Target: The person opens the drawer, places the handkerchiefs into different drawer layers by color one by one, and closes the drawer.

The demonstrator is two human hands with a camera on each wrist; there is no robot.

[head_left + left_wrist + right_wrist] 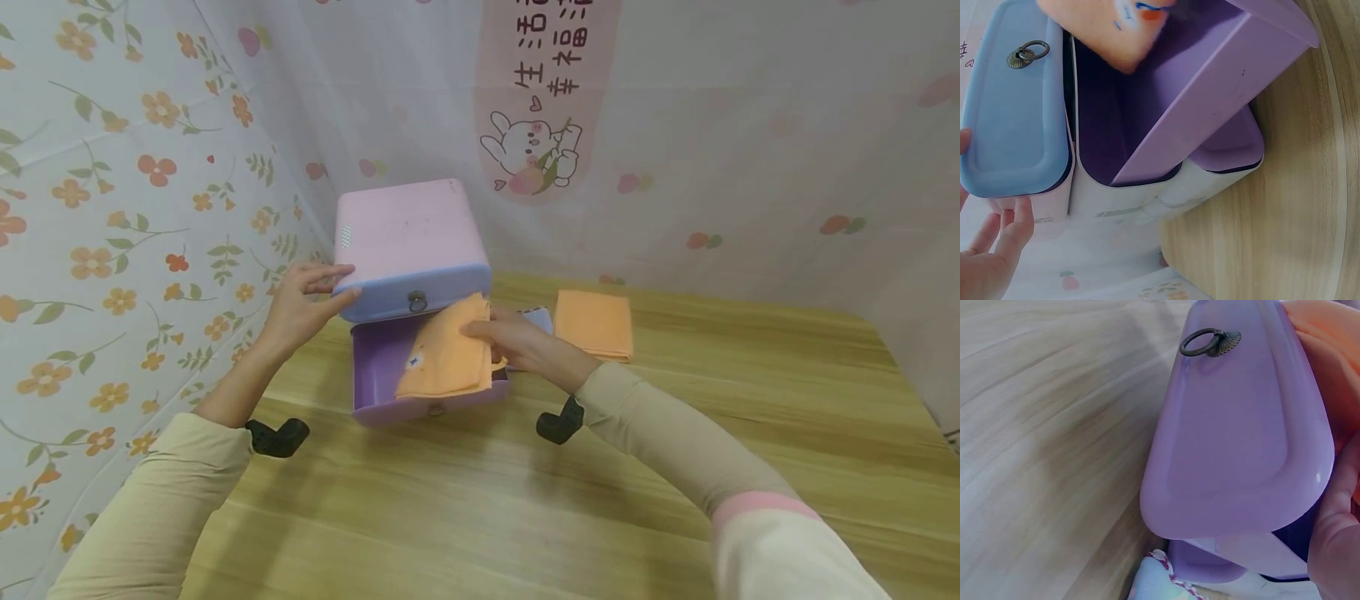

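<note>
Right hand (525, 343) pinched orange cloth (446, 357) over open purple drawer (382, 375); left hand (300, 304), fingers straight, steadied pink cabinet (408, 229) at nine o'clock.

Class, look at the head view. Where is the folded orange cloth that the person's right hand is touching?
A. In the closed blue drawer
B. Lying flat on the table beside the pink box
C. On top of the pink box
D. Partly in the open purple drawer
D: the right hand rests on the orange cloth, which lies partly in the pulled-out purple drawer, below the shut blue drawer.
</note>
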